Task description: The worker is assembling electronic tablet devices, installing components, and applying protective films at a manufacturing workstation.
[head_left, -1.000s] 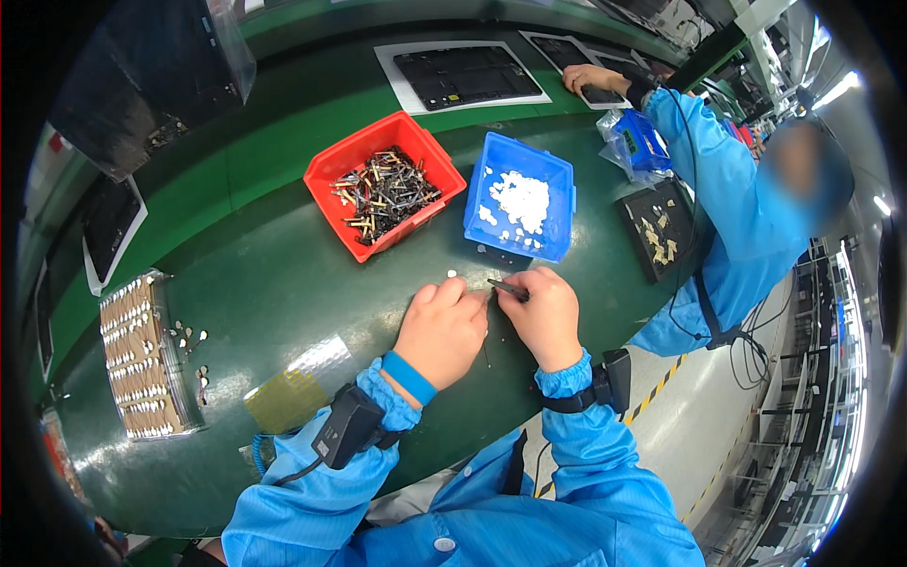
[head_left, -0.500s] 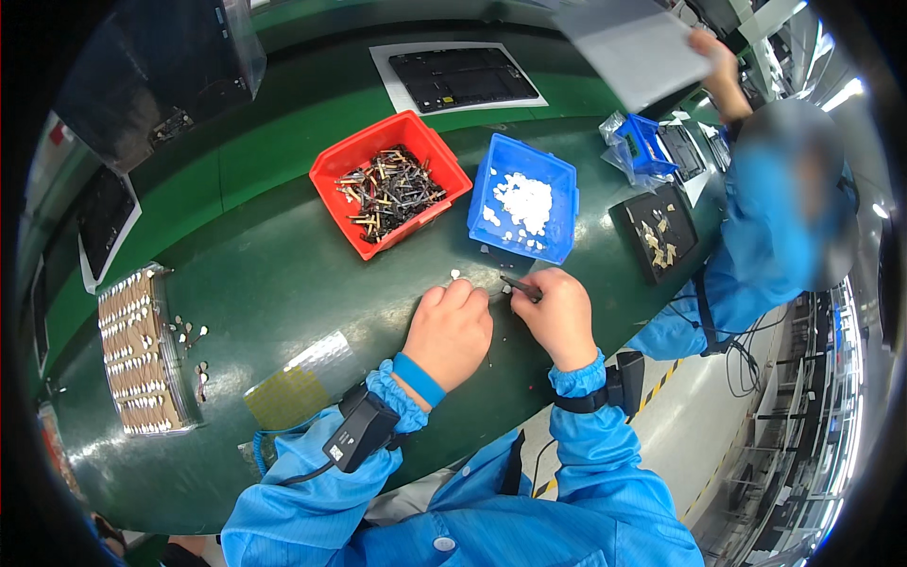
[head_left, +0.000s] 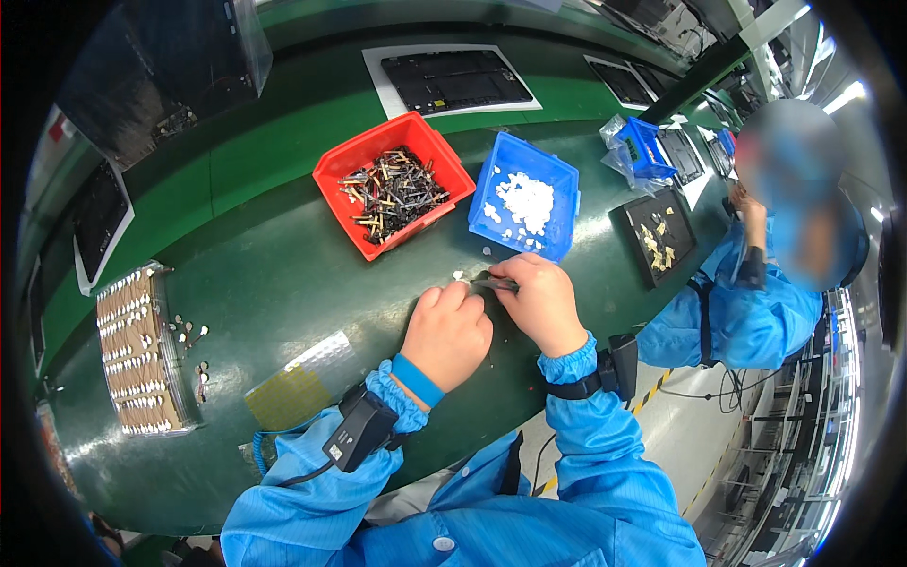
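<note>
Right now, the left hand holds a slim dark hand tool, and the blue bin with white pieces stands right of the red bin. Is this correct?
Not fully: the head view shows the slim dark hand tool in the right hand, not the left hand. The blue bin with white pieces does stand right of the red bin.

Smock was blue, with gathered cuffs; pale button at 6 o'clock. Blue wristband and cabled black box sat at 7, strapped black module at 4.
</note>
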Demonstrator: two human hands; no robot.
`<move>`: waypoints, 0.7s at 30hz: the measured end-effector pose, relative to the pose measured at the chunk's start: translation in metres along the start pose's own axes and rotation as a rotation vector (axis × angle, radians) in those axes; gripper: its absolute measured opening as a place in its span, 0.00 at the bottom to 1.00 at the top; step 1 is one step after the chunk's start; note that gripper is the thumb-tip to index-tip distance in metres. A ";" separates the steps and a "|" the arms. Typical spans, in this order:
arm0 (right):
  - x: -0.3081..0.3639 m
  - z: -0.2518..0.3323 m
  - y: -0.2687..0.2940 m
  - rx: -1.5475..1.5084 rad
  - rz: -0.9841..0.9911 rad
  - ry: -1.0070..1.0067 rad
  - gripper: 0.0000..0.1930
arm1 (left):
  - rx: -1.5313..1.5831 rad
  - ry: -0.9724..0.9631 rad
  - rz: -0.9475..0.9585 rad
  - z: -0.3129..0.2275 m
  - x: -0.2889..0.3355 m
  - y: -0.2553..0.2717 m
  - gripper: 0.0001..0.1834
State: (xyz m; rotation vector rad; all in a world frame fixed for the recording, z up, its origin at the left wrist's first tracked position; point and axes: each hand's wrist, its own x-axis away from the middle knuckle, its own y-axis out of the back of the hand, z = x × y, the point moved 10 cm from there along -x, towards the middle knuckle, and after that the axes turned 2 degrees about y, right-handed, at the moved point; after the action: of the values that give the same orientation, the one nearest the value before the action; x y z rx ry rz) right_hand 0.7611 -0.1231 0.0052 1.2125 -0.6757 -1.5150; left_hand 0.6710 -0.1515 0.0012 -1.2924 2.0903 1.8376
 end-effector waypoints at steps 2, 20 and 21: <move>0.002 -0.001 0.007 -0.040 -0.027 -0.020 0.07 | -0.006 0.013 -0.046 0.001 -0.001 0.006 0.03; 0.039 -0.010 0.016 -0.079 0.044 -0.058 0.09 | 0.203 -0.005 -0.052 0.002 0.000 0.006 0.02; 0.040 -0.006 0.018 -0.088 0.058 -0.047 0.08 | 0.204 -0.006 -0.056 0.002 -0.001 0.008 0.02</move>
State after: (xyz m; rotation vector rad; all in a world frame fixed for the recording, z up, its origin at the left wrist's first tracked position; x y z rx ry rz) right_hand 0.7754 -0.1647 0.0047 1.0856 -0.6629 -1.5125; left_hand 0.6657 -0.1501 0.0069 -1.2789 2.1484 1.5570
